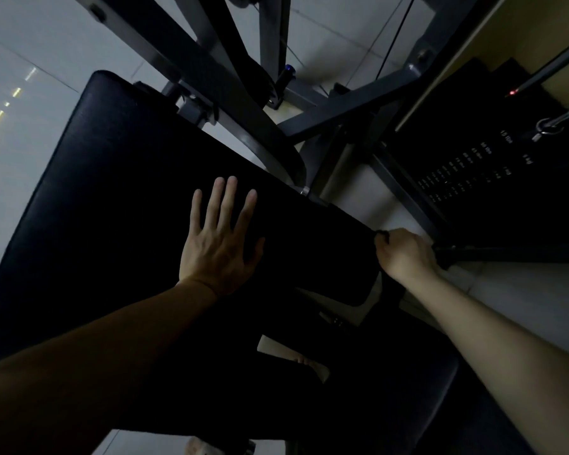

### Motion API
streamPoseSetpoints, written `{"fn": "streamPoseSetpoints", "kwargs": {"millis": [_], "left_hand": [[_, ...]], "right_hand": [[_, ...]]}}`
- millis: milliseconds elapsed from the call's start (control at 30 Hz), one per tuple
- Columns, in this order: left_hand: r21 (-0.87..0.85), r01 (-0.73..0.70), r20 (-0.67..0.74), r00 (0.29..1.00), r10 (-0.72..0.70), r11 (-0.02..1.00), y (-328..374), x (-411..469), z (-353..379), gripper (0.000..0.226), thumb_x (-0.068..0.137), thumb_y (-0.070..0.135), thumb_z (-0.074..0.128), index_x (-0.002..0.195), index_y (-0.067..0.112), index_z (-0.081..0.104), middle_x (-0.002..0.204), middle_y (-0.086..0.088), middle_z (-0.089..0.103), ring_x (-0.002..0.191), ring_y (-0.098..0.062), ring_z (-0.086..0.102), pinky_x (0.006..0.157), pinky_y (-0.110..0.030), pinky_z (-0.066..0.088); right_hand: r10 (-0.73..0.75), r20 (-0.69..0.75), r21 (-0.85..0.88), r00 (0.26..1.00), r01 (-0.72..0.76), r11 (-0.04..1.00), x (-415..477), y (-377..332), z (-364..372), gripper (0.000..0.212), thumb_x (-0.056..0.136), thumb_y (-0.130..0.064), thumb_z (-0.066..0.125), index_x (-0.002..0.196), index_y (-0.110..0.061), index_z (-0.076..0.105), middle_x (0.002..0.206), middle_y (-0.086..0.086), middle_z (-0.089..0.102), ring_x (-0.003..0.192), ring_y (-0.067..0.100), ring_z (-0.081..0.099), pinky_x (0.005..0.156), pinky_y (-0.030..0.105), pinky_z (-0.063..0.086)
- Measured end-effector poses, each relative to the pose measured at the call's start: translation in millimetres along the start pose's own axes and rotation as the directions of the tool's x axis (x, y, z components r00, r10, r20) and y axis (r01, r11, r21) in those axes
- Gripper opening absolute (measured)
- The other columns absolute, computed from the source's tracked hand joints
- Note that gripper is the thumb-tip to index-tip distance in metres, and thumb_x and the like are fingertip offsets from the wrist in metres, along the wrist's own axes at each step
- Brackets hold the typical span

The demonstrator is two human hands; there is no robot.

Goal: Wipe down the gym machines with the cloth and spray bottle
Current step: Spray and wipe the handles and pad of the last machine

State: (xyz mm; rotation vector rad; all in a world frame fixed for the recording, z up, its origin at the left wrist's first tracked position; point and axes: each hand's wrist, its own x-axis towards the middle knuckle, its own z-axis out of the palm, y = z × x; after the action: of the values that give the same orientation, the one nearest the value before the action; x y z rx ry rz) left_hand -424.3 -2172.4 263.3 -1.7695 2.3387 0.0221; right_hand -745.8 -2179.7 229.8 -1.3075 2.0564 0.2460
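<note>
Plainly, the left hand [219,244] lies flat on the black pad [119,205] of the machine, palm down, fingers straight and spread, just below the middle of the frame. Right of it, at the pad's right edge, the right hand [404,254] is curled tight. Its thumb and fingers pinch a dark piece [382,234] that pokes out by the thumb, and whether that is the cloth or part of the pad cannot be told in the gloom. The pad runs slantwise from the upper left down to the lower middle, and both bare forearms reach in from the bottom corners. Grey frame bars [211,70] cross above the pad at the top of the frame. At the right stands the weight stack [493,178] — black, with rows of small white numbers. Pale floor tiles [30,44] show at the upper left.
</note>
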Motion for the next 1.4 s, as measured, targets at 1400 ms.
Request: {"fn": "streamPoseSetpoints", "kwargs": {"millis": [1400], "left_hand": [[0.033, -0.006, -0.026, 1.0, 0.007, 0.999, 1.4, 0.3, 2.6, 0.08, 0.098, 0.059, 0.03, 0.162, 0.017, 0.008, 0.167, -0.021, 0.003, 0.155, -0.036, -0.001, 0.124, -0.058, 0.001]], "right_hand": [[-0.113, -0.105, 0.163, 0.988, 0.129, 0.978, -7.2, -76.9, 10.9, 0.026, 0.101, -0.019, 0.043, 0.103, -0.002, 0.062, 0.105, 0.018, 0.067, 0.095, 0.036, 0.063, 0.074, 0.035, 0.049]]}}
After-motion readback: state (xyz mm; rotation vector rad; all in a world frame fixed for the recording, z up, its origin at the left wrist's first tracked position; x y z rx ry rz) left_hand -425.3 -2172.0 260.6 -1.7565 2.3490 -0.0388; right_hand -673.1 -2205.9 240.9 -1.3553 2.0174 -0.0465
